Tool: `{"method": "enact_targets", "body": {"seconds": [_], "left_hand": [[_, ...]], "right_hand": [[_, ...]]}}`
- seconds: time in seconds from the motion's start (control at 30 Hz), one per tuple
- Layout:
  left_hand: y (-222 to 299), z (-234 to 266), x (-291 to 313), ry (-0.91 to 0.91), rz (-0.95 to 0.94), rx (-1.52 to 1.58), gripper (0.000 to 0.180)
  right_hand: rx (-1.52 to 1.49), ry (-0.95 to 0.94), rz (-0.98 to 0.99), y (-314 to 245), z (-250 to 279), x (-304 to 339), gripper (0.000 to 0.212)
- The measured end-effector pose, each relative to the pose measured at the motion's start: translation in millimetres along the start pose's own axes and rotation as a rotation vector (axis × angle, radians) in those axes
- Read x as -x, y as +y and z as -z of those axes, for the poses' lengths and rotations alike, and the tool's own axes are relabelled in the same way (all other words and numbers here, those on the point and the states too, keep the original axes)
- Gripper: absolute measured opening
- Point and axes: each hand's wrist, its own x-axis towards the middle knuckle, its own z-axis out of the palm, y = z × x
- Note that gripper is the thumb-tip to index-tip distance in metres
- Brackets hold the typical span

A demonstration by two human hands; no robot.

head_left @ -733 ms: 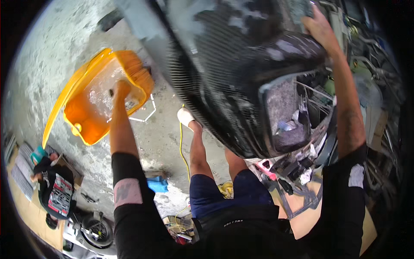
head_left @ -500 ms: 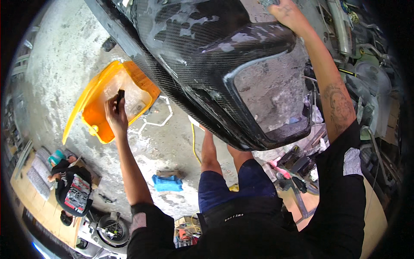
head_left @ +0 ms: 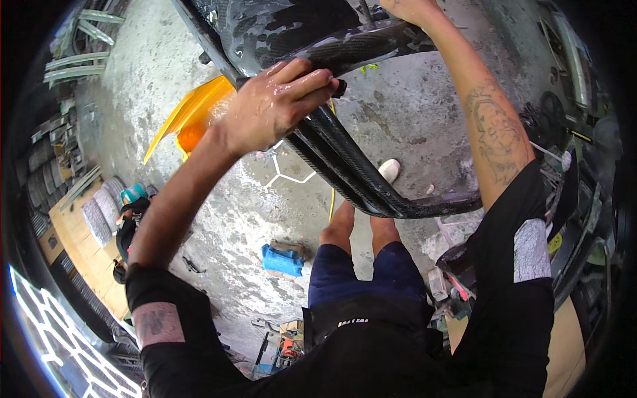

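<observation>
A large glossy black carbon-fibre panel (head_left: 345,159) with a wide opening fills the upper middle, wet patches on its surface. My left hand (head_left: 282,103), wet, is closed on a small black block (head_left: 340,88) and lies over the panel's ridge. Only one end of the block shows past my fingers. At the top edge of the picture, my right hand (head_left: 413,9) is at the panel's upper rim. Most of its fingers are cut off there, so I cannot see what they hold. An orange plastic container (head_left: 209,99) is partly hidden behind my left hand and the panel.
A blue wrapped bundle (head_left: 282,260) lies on the stained concrete floor (head_left: 225,219). A yellow cord (head_left: 332,199) runs near my legs. Left stands a wooden table (head_left: 86,225) beside a person (head_left: 127,229). Metal and plastic parts (head_left: 564,192) crowd the right side.
My left hand has gone from above the orange container up and right onto the panel, with the small black block still in it. The view has shifted, and my right hand sits nearer the top edge.
</observation>
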Motion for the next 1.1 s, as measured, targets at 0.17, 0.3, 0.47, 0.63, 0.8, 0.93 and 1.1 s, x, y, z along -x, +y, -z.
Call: {"method": "enact_targets", "body": {"seconds": [0.17,0.3,0.47,0.63,0.8,0.93,1.1], "left_hand": [[6.3,-7.5,-79.9,-0.039,-0.123,-0.082,0.062],[14.7,-9.4,-6.1,-0.04,0.119,0.005,0.062],[6.6,-11.4,-67.0,-0.074,-0.088,-0.103,0.064],[12.0,-7.9,-4.9,-0.035,0.113,-0.011,0.061],[6.9,-12.8,-69.2,-0.064,-0.062,-0.074,0.055],[13.8,-10.8,-26.3,0.009,0.078,-0.054,0.062],[6.5,-15.3,-65.6,0.044,-0.075,-0.065,0.056]], "right_hand": [[-0.01,-0.023,-0.031,6.3,-3.2,-4.1,0.082],[-0.045,-0.014,0.069,23.9,-3.8,-6.4,0.083],[-0.027,-0.005,0.034,13.8,-10.4,-10.9,0.084],[-0.048,-0.026,0.049,26.3,-0.5,-3.7,0.087],[-0.048,-0.023,0.031,12.3,-4.3,-3.8,0.086],[-0.006,-0.033,0.005,18.1,1.5,-8.4,0.086],[-0.039,-0.066,-0.007,-0.4,0.1,1.9,0.085]]}}
